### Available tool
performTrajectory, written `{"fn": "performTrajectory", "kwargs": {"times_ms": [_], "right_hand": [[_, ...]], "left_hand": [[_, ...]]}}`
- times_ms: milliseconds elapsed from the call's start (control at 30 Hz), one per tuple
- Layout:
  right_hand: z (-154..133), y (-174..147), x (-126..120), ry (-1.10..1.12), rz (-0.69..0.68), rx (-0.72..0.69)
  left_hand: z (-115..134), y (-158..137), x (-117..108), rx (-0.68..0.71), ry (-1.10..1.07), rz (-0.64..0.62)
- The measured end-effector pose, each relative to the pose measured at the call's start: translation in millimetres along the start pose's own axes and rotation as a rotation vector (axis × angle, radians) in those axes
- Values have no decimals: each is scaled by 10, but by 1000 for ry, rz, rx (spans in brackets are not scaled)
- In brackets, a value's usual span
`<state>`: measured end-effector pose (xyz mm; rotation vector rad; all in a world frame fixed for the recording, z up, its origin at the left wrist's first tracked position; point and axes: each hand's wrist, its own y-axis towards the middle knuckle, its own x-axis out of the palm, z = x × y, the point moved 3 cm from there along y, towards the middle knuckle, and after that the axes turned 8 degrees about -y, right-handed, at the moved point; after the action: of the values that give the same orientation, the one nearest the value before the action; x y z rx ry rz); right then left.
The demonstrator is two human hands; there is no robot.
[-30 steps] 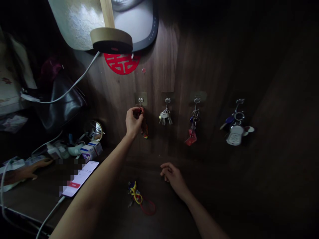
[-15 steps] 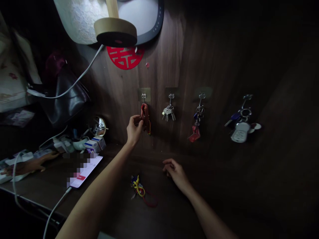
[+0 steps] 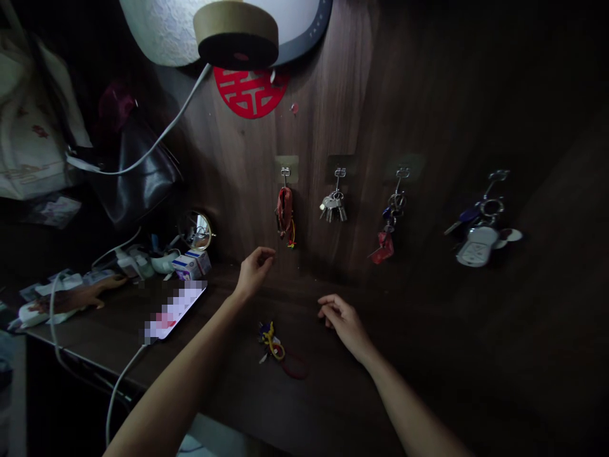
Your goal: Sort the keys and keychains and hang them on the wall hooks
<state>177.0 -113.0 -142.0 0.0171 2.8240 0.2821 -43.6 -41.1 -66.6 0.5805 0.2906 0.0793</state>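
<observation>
My left hand (image 3: 255,270) hovers below and left of a reddish-brown key pouch (image 3: 284,212) with a red-and-yellow cord, which hangs from a wall hook. Its fingers are loosely bent, apart, with nothing visible in them. My right hand (image 3: 343,320) is held over the desk, fingers relaxed and apart, holding nothing that shows. Between and below the hands lies a bunch of keys (image 3: 271,343) with a yellow cord and a dark red loop. Further hooks carry a bunch of silver keys (image 3: 334,206), keys with a red tag (image 3: 383,246), and keys with a pale grey fob (image 3: 474,246).
On the desk at left lie a lit phone (image 3: 178,311) with a white cable, small boxes (image 3: 191,263) and a round mirror (image 3: 195,230). A black bag (image 3: 143,171) hangs behind them. A lamp base (image 3: 238,38) juts out above a red cut-out ornament (image 3: 252,95).
My left hand has let go of the key pouch and moved down from it; the pouch stays on its hook. The right hand keeps nearly the same pose. The whole view has shifted slightly.
</observation>
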Motion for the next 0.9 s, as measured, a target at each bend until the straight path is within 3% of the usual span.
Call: {"fn": "performTrajectory", "kwargs": {"times_ms": [300, 567, 733, 900], "right_hand": [[14, -13, 16, 10, -1, 3], [10, -14, 23, 0, 0, -10], [21, -12, 28, -15, 3, -20], [25, -13, 28, -20, 2, -29]], "left_hand": [[-154, -438, -183, -136, 97, -383], [-168, -740, -275, -265, -66, -708], [20, -823, -292, -117, -34, -866], [79, -867, -260, -67, 104, -894]]}}
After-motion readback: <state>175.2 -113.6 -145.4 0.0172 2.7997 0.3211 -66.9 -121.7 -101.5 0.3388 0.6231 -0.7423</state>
